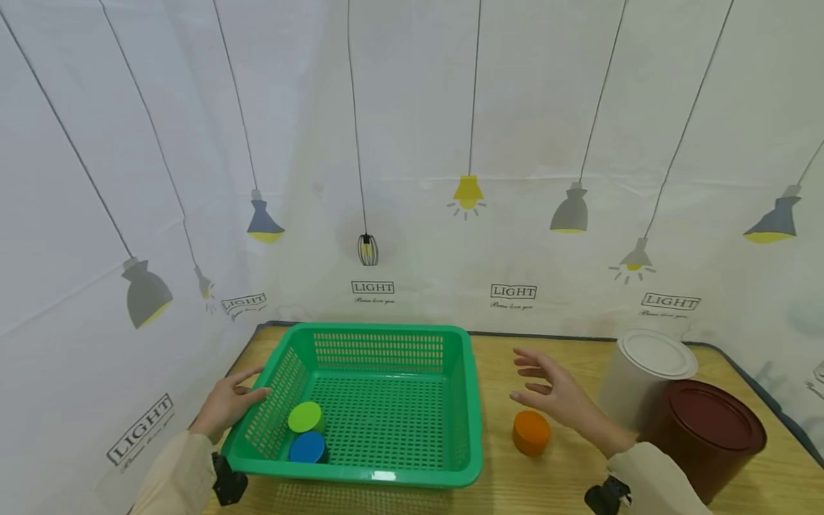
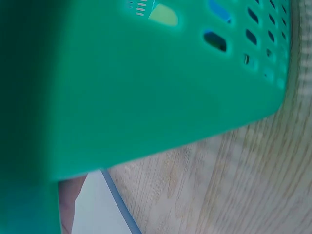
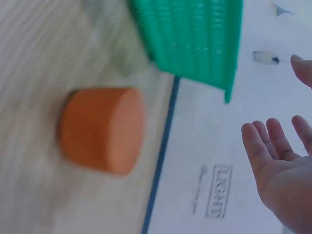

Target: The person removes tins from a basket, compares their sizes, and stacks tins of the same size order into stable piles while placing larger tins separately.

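Your right hand hovers with fingers spread and relaxed just above the short orange plastic cylinder on the wooden table, holding nothing. Your left hand rests flat-fingered against the left wall of the green perforated plastic basket, apparently steadying it, though the wrist view is blurred. Green and blue cylinders already lie inside. The step appears to be reaching; next, lower and close round the orange piece.

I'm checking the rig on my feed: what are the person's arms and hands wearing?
Both hands, left hand and right hand, are bare, with no gloves. Each arm has a cream long sleeve reaching the wrist. A small black device sits at the left wrist, and another at the right.
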`<state>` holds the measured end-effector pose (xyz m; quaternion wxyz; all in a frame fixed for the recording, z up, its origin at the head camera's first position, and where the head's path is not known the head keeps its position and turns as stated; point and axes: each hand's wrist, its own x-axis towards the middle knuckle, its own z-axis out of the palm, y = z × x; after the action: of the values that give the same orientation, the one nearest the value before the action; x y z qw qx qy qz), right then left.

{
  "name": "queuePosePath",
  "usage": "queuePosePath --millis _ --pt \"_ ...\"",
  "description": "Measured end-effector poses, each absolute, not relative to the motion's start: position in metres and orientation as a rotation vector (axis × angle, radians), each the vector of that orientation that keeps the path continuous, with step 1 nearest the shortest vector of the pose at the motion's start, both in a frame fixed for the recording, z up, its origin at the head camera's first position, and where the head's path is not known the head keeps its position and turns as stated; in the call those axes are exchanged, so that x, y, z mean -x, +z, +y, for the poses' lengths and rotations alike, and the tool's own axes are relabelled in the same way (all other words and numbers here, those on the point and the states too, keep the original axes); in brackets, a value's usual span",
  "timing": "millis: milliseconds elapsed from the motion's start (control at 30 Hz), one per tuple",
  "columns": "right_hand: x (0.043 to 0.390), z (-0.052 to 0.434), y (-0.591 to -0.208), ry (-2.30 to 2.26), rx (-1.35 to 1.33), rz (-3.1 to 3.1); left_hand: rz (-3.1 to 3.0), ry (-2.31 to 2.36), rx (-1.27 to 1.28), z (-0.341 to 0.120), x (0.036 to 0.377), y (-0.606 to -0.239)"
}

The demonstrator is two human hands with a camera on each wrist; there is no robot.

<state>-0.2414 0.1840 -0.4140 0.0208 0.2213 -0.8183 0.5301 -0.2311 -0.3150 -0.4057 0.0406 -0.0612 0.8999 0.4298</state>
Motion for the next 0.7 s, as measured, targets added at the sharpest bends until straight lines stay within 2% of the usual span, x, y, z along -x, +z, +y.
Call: queuePosePath --millis 233,467,700 --pt "0.254 0.132 -0.385 1.786 -0.944 -2.475 2.757 1.319 0.202 -0.321 0.229 -0.406" --pt "0.26 0.075 -0.37 1.739 -1.201 -2.526 2.758 1.319 0.173 -0.318 0.227 -0.404" --pt "0.269 0.029 -0.37 1.647 -1.278 -2.595 2.773 1.322 0.152 -0.316 0.23 -0.406"
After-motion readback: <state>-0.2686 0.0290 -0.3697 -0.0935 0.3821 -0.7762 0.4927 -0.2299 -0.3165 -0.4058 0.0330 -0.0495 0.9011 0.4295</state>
